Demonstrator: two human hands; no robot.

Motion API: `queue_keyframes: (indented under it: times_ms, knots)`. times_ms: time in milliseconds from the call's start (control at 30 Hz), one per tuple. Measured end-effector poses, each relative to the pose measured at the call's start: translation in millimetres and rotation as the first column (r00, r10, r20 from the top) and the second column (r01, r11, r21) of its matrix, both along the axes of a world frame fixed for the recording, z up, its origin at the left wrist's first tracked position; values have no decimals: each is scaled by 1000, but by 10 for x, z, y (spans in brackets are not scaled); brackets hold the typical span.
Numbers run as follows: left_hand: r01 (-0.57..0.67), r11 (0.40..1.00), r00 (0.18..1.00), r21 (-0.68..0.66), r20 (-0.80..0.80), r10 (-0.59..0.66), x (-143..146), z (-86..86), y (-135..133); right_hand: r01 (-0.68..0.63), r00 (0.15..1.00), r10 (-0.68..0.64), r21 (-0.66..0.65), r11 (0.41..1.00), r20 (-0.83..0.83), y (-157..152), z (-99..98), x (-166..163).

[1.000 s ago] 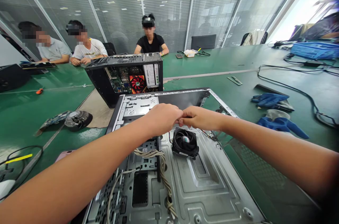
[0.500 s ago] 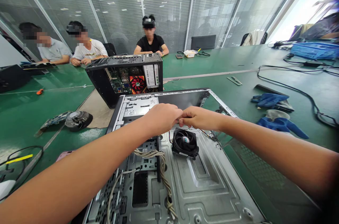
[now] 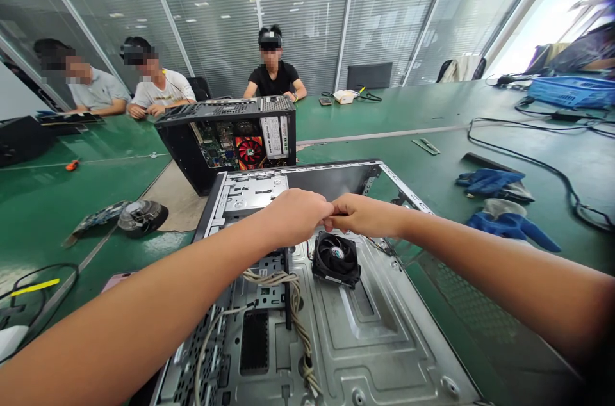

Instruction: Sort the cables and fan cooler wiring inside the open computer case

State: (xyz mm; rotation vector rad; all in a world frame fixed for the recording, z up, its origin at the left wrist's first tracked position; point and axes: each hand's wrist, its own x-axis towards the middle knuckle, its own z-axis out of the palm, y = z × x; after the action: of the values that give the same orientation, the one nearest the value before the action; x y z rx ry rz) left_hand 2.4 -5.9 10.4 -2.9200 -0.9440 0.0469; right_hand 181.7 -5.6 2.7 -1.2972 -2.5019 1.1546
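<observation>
Okay so the left hand (image 3: 300, 215) and right hand (image 3: 362, 214) meet over the open case (image 3: 413, 316), fingers curled in, can't tell if they're pinching anything, with the fan (image 3: 336, 259) lying inside just nearer the camera.

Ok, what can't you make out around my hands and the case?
Head view:
Anything between the left hand and right hand: hidden by the hands themselves.
Near end of the open case: partly cut off by the bottom edge.
Lettering on the black fan: too small.
Pink object: partly behind the left forearm.
</observation>
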Motion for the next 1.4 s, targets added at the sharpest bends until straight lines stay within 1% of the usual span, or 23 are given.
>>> queue_keyframes:
  times_ms: [267,400,567,633,800,1133,1400]
  knots:
    - [-64,998,997,3,45,64,-9,5,4,-38,999,38,0,999,-25,25,-43,18]
    - [-60,998,996,18,63,59,-24,-15,13,-27,999,27,-16,999,-32,18,-39,15]
    - [-22,999,999,32,31,21,-19,-22,15,-32,999,32,-12,999,-21,21,-32,8]
    - [-27,999,999,36,30,26,-17,-23,16,-28,999,28,-7,1000,-21,21,-29,6]
    - [-61,998,998,11,23,61,-13,-21,12,-13,999,12,-8,1000,-32,14,-27,4]
    - [-61,998,998,-10,-11,61,-1,11,-6,-3,1000,3,31,1000,-13,17,-20,4]
    - [-64,997,997,-46,36,65,-11,4,24,15,999,-14,23,1000,-42,15,-45,12]
